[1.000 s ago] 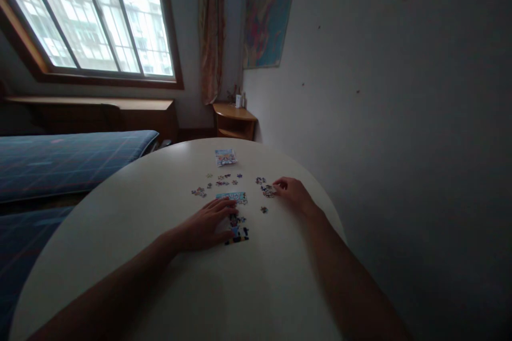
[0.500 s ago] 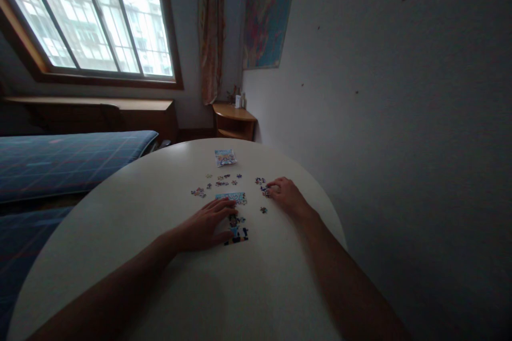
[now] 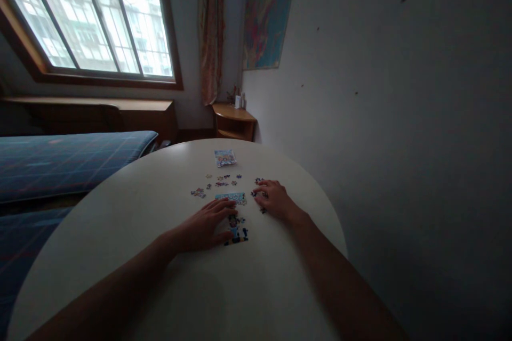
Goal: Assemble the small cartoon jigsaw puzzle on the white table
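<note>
With the joined puzzle section point(image 3: 239, 233) as the clock's centre and 12 pointing to the far rim, the round white desk point(image 3: 196, 282) curves away on every side but the near one, where the frame cuts it off. Most room to move lies from 6 round to 9 o'clock, beyond the left forearm; at 3 o'clock the surface is narrower, with the wall point(image 3: 380, 170) past the rim. A bed point(image 3: 80, 162) stands beyond the edge at 10.

Both forearms run out of the frame at the bottom. The left hand point(image 3: 210, 224) hides the puzzle's left middle, so whether the upper blue strip point(image 3: 231, 196) meets the lower section cannot be told. The right hand point(image 3: 276, 202) partly covers some loose pieces point(image 3: 254, 193).

The left hand lies flat with fingers loosely spread and nothing gripped, its thumb at the lower section's left edge and its fingertips near the strip. The right hand, at 2 o'clock, has its fingers bent and slightly parted over those pieces; in this dim light it probably touches one, but a grip cannot be told. More pieces point(image 3: 198, 192) lie between 10 and 12, and a picture packet point(image 3: 225, 158) farther off at 12.
</note>
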Available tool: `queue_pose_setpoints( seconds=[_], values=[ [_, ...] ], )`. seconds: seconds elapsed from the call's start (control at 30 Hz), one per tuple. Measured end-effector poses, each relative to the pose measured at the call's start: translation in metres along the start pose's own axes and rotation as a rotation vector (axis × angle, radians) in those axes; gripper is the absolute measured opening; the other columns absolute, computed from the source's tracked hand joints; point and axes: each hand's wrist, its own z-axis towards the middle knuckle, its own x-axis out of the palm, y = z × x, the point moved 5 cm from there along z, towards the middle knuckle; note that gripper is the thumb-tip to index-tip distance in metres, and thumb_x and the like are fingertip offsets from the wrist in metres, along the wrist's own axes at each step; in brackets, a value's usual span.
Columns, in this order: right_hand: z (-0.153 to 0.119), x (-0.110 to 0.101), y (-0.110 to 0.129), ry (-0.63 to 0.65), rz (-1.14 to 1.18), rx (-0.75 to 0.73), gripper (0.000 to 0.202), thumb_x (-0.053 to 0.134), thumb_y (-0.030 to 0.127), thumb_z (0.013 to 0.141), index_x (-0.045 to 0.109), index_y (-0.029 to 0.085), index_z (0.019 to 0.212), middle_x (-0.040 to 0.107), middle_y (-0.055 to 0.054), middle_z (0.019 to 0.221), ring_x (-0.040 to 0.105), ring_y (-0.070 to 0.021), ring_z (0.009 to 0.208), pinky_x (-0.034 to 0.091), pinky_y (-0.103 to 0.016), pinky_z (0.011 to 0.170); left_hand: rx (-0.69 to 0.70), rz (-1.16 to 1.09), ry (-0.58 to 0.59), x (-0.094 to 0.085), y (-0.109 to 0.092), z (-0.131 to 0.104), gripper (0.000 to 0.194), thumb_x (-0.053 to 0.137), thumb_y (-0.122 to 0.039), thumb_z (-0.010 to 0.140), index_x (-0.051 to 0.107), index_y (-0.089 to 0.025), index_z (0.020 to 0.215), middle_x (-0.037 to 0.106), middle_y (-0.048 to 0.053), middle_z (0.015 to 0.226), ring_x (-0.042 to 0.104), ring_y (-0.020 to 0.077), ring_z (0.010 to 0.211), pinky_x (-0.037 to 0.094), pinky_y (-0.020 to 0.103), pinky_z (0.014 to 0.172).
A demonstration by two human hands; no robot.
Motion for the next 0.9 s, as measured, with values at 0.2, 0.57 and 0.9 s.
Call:
queue_pose_setpoints(
  seconds=[0.2, 0.57, 0.9],
  values=[
    [-0.0004, -0.0037, 0.0049, -0.017, 0.01, -0.013, 0.019, 0.067, 0.031, 0.082, 0.074, 0.023, 0.097, 0.062, -0.008, 0.127, 0.049, -0.0262, 0.121, 0.034, -0.044, 0.103, 0.002, 0.007, 0.002, -0.0009, -0.0009, 0.0002, 0.052, 0.056, -0.049, 0.091, 0.049, -0.025, 0.136, 0.041, 0.011, 0.151, 0.034, 0.0305, 0.14, 0.03, 0.05, 0.115],
    [0.0024, -0.007, -0.0025, -0.064, 0.046, -0.022, 0.012, 0.063, 0.023, 0.08, 0.073, 0.021, 0.087, 0.068, -0.007, 0.111, 0.055, -0.0227, 0.107, 0.039, -0.037, 0.097, -0.005, -0.023, -0.011, -0.0022, -0.0018, 0.0003, 0.051, 0.057, -0.048, 0.089, 0.05, -0.026, 0.135, 0.042, 0.01, 0.15, 0.036, 0.0311, 0.139, 0.029, 0.051, 0.115],
    [-0.0012, 0.0, 0.0009, 0.054, 0.087, -0.077, 0.019, 0.071, 0.03, 0.074, 0.075, 0.026, 0.092, 0.064, -0.007, 0.121, 0.051, -0.0261, 0.119, 0.035, -0.042, 0.102, -0.016, -0.009, 0.007, -0.0011, -0.0005, 0.0009, 0.052, 0.057, -0.049, 0.09, 0.049, -0.026, 0.136, 0.04, 0.01, 0.151, 0.033, 0.0305, 0.141, 0.03, 0.05, 0.115]
  ],
)
